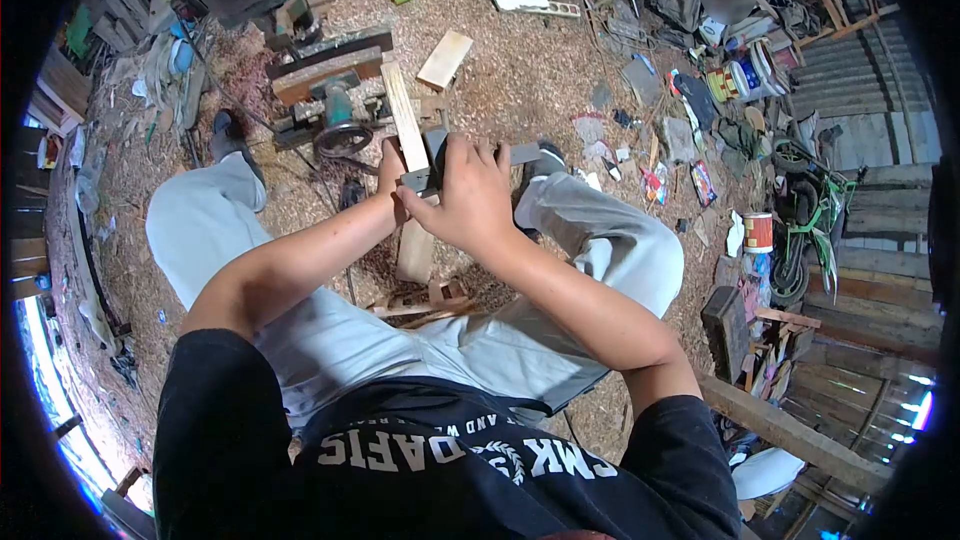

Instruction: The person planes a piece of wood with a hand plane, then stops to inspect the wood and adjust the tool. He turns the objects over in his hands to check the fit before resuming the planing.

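Observation:
A pale, straight-sided piece of wood (403, 117) points away from me between my knees. My left hand (391, 168) is closed around its near end, with most of its fingers hidden behind the wood. My right hand (468, 185) grips a dark metal tool just to the right of the wood. Its flat grey blade (523, 154) sticks out past my right fingers, looking like a square. The tool's dark body (437, 146) lies against or very near the wood; contact cannot be made out.
A bench machine with a handwheel (343, 140) stands ahead to the left. A short board (445, 60) lies on the shavings-covered floor (520, 70). Another wood piece (415, 252) is below my hands. Several buckets, scraps and a green motorbike (822, 220) line the right side.

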The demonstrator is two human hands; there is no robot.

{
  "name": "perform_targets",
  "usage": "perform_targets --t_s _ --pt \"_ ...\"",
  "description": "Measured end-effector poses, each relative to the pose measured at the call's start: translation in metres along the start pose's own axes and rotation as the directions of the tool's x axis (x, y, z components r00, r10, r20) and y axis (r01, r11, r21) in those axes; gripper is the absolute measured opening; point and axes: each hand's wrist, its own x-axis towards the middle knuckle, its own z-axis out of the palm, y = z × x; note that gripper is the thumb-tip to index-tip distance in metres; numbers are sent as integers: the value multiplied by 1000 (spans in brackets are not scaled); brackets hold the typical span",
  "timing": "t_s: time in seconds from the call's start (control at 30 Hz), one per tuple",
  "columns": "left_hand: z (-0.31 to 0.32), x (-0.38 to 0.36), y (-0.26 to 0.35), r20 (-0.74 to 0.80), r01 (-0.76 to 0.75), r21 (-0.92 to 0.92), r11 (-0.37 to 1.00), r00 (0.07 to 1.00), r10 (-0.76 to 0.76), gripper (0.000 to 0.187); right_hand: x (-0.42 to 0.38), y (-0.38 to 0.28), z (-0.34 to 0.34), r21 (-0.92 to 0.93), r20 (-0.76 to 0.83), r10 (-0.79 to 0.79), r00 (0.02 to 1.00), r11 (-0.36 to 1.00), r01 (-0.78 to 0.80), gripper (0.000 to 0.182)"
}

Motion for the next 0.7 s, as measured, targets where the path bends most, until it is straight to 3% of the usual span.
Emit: perform_targets --t_s 0.1,0.27,0.33,0.5,0.7 --pt "-12 -7 -26 -12 45 -49 998 999 -45 79 -13 7 7 4 202 132 970 991 -136 69" --pt "-28 -16 -66 -36 97 -127 987 994 -102 79 -36 20 40 45 255 207 944 973 -226 73" --pt "-31 -15 -85 -55 125 -160 979 989 -135 79 -46 27 60 -39 298 279 913 959 -280 71" --pt "-53 -7 -123 -101 206 -261 943 966 -238 80 -63 51 104 -155 520 431 737 896 -415 80" --pt "-80 -11 -151 -109 242 -406 881 945 -310 80 -69 56 127 -257 566 427 705 904 -341 80"
